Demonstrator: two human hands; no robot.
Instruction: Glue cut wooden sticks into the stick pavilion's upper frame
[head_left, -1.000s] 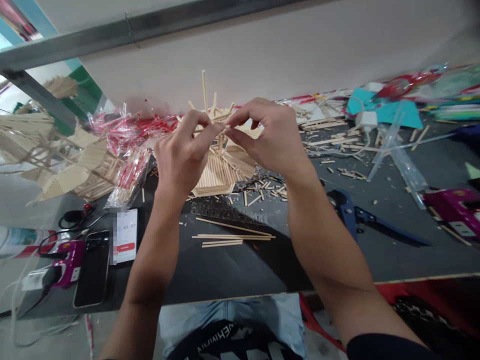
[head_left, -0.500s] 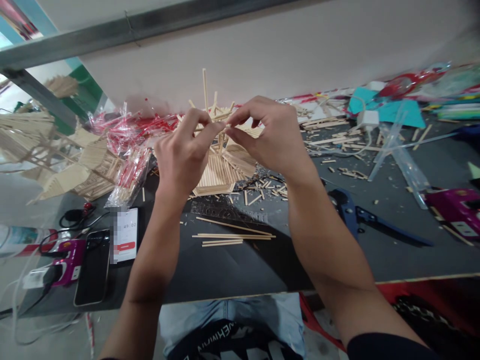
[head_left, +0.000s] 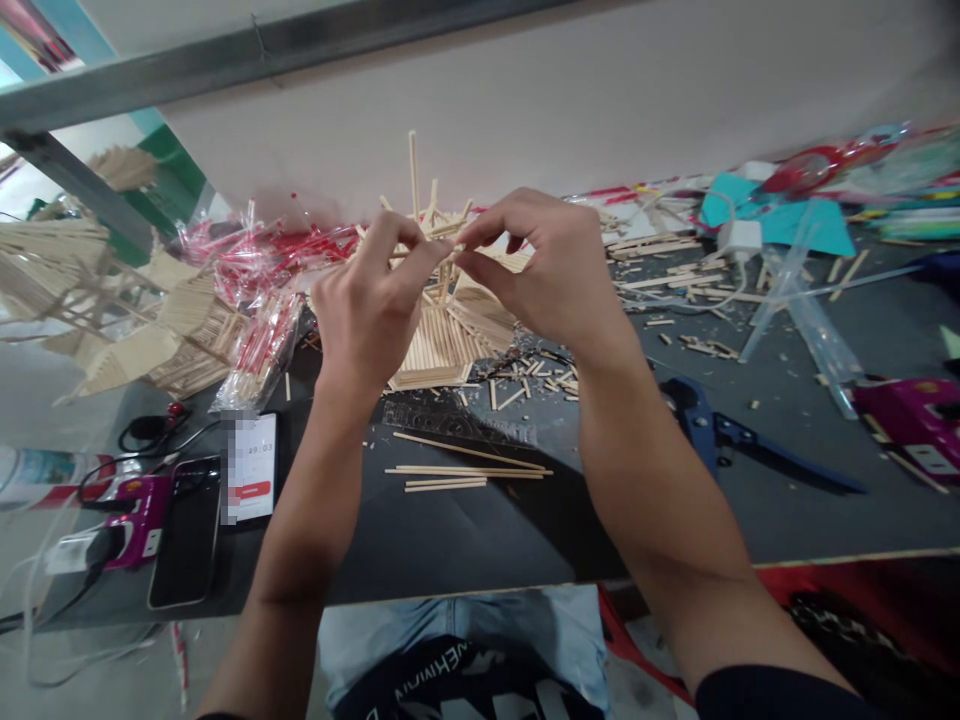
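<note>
1. head view, writing: a lit phone (head_left: 251, 468) on the left shows "49:03" over a red bar (the strip beside it is blurred out). white letters on the dark shirt at the bottom edge are cut off and cannot be read whole.
2. left hand (head_left: 367, 310) and right hand (head_left: 547, 270) are raised side by side, each with thumb and forefinger pinched on a thin stick (head_left: 400, 254). the fingertips of both meet at one spot, and the other fingers are curled.
3. the stick sits at the top of the model (head_left: 442, 335), a pale wooden build of flat ribbed panels with bare uprights poking out. it stands on the table (head_left: 450, 550) at mid-depth, partly hidden by both hands.
4. loose sticks (head_left: 465, 470), long and straight, lie in front of the model, with short offcuts scattered to the right.
5. around:
   - crinkled red-and-clear packets (head_left: 259, 345) to the left
   - a dark phone (head_left: 186, 530) beside a purple glue gun (head_left: 135, 520)
   - blue cutters (head_left: 720, 435) just beside the right forearm
</note>
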